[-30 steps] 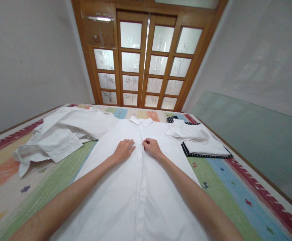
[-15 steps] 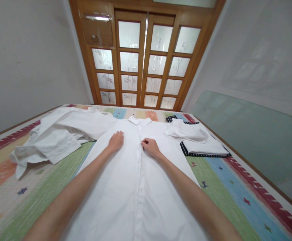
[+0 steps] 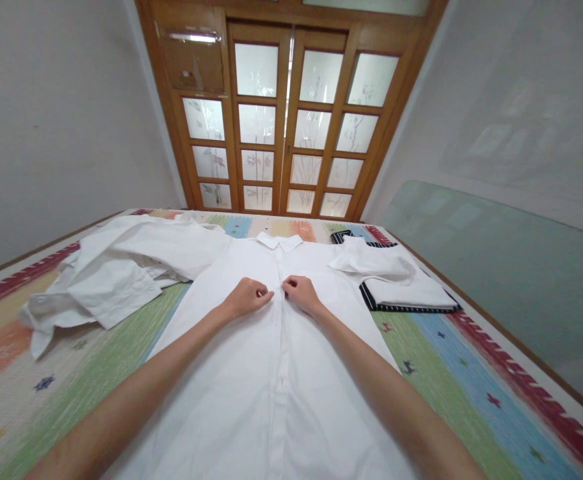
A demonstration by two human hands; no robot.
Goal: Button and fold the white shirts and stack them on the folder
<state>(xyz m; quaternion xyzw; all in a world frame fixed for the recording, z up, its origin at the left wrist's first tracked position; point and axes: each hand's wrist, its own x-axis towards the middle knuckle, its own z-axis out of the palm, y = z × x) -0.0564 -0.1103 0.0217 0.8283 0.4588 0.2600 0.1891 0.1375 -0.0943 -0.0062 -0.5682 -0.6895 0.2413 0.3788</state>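
A white collared shirt (image 3: 236, 373) lies front up and spread flat, its collar away from me and its button placket running down the middle. Just left of the placket, on the upper chest, my left hand (image 3: 246, 297) has its fingers curled in and its thumb pointing at the placket. Whatever its fingertips hold, if anything, is hidden. Across from it, my right hand (image 3: 300, 292) pinches the shirt at the placket edge. A small gap separates the two hands.
A crumpled white garment (image 3: 106, 267) lies at the left. At the right, a folded white and black striped garment (image 3: 406, 293) has white cloth over it. Beneath everything is a patterned mat (image 3: 451, 373). Walls flank both sides; wooden glazed doors (image 3: 284, 127) stand beyond.
My left hand has come from lying flat on the shirt's left chest to beside the placket, its fingers now curled. The right hand keeps its place and its pinch.
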